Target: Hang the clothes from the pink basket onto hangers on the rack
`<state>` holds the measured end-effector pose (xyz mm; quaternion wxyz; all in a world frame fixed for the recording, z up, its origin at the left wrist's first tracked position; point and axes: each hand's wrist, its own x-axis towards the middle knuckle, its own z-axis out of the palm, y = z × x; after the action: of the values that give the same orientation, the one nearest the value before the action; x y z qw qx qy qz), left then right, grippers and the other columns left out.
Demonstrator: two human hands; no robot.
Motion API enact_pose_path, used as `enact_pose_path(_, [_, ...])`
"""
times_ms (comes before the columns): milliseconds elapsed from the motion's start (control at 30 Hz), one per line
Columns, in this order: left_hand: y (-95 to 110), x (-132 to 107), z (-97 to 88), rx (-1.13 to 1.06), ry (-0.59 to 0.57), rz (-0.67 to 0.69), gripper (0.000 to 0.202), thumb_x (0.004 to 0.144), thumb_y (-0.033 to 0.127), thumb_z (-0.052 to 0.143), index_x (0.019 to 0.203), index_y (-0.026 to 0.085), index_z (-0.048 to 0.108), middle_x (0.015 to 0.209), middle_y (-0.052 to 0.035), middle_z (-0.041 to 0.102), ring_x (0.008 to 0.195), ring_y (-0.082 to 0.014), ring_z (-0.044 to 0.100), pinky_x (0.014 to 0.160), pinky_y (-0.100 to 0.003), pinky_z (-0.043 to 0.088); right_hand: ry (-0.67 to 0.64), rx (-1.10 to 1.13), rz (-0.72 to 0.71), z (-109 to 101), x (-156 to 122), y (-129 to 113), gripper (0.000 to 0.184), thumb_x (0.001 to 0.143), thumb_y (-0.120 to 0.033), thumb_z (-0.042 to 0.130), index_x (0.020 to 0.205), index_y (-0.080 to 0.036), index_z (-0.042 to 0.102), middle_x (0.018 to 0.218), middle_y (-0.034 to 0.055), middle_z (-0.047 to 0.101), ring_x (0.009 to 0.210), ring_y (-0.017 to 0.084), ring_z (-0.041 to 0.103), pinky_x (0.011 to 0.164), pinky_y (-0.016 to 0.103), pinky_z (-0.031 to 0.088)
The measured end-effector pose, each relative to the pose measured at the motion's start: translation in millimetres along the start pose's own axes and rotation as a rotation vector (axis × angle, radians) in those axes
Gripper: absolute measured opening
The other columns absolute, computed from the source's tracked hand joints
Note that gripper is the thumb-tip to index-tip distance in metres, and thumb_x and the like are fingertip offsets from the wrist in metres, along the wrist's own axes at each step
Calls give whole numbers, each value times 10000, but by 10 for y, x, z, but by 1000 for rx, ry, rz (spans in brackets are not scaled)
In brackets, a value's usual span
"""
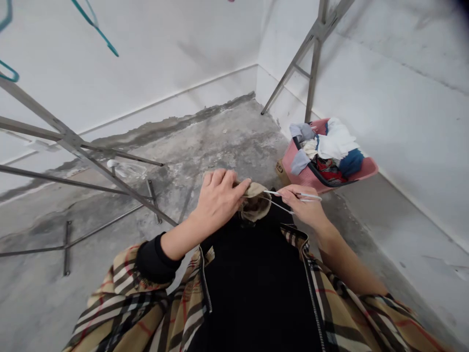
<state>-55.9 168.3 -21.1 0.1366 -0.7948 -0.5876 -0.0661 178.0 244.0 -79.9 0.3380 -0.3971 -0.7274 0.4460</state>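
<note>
Tan collar [255, 205] pinched in your L hand [217, 199], R hand [305, 204] closed on white hanger [295, 196]; looks like threading step, next prob. needs collar held open.

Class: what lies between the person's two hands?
In the head view, a bunched tan cloth lies between the left hand and the right hand; thin white rods run from the right hand to it.

Worn: beige check jacket [139, 303], black/white/red stripes, black zip [205, 281] undone. Black inner cuff [156, 259] on left forearm; right sleeve ends near elbow. Left hand [216, 200], right hand [306, 205] bare.
</note>
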Motion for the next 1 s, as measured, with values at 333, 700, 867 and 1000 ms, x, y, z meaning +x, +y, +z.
enact_pose_path(333, [-246, 111, -331, -97, -54, -184, 259, 921, 278, 487, 1069, 301, 699, 818, -34, 651, 692, -163, 565, 484, -276, 212, 604, 18, -181, 52, 61, 47, 234, 823, -378, 678, 994, -223, 642, 967, 50, 607, 946, 192, 581, 856, 324, 476])
enact_pose_path(700, [-206, 52, -389, -169, 76, -274, 277, 883, 238, 543, 1086, 322, 713, 827, -22, 670, 736, -163, 607, 502, -251, 285, 283, 206, 358, 670, 102, 801, 272, 687, -373, 691, 869, -197, 592, 822, 29, 613, 762, 182, 529, 737, 327, 458])
enact_pose_path(867, [-443, -56, -352, -228, 112, -318, 232, 876, 371, 600, 1041, 290, 740, 814, -15, 691, 709, -148, 618, 542, -232, 358, 221, 566, 464, 373, 98, 832, 243, 738, -378, 607, 917, -214, 604, 879, 22, 687, 760, 174, 642, 662, 306, 531])
enact_pose_path(1000, [-599, -146, -265, -332, 113, -360, 315, 863, 493, 598, 977, 246, 757, 682, -1, 637, 619, -125, 575, 560, -219, 382, 274, 1149, 652, 119, 110, 722, 201, 709, -211, 649, 907, -233, 623, 983, 0, 730, 901, 168, 690, 796, 323, 576])
